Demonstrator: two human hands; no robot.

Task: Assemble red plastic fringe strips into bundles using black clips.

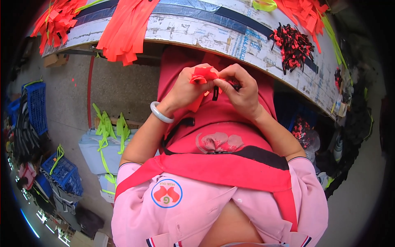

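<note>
In front of my red apron, both hands meet near the table edge. My left hand, with a pale bangle on its wrist, is closed round bright orange-red fabric strips; their ends stick out above and below the fist. The thumb and forefinger of my right hand pinch at the same spot, where a strip meets a small black loop. More black and red material shows between the right fingers, partly hidden.
Long orange-red strips hang over the worn white table's front edge. A heap of small black-and-red pieces lies on its right side. Blue crates stand on the floor at left, near pale stacked bundles tied with yellow-green strips.
</note>
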